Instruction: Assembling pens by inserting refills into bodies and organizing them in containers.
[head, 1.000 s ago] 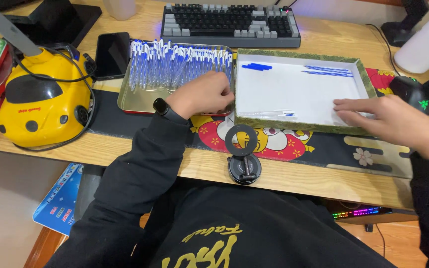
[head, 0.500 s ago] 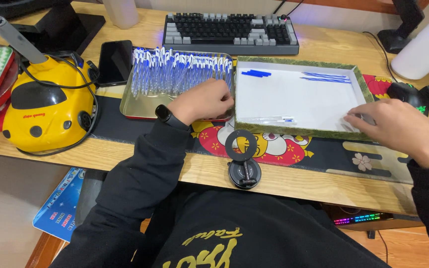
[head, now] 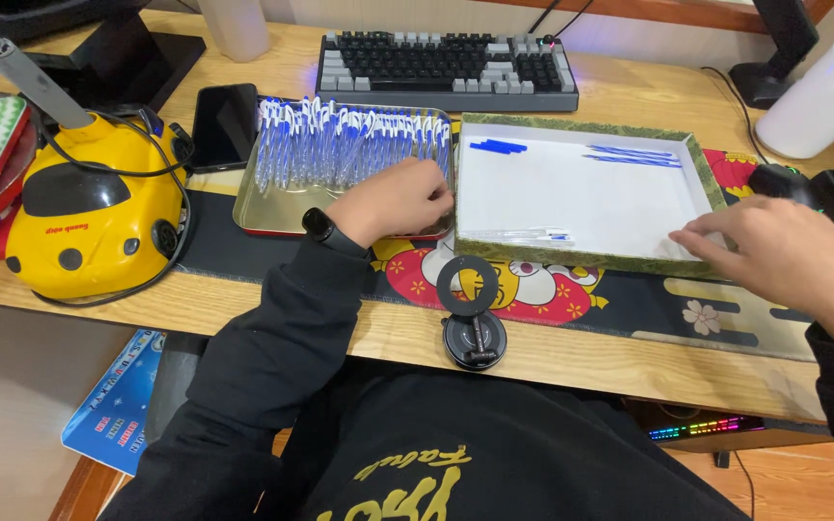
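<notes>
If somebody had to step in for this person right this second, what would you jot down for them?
Left hand: curled over the near right corner of the metal tray, fingers down among the blue-and-clear pens; whether it grips one cannot be seen.
Right hand: empty, fingertips at the near right corner of the white-lined box.
Things: the tray is packed with pens in rows. The box beside it holds blue caps at the back left, thin blue refills at the back right, and clear barrels along its near edge.
Done: a few parts lie sorted in the box.
Left: nearly all pens sit in the tray.
</notes>
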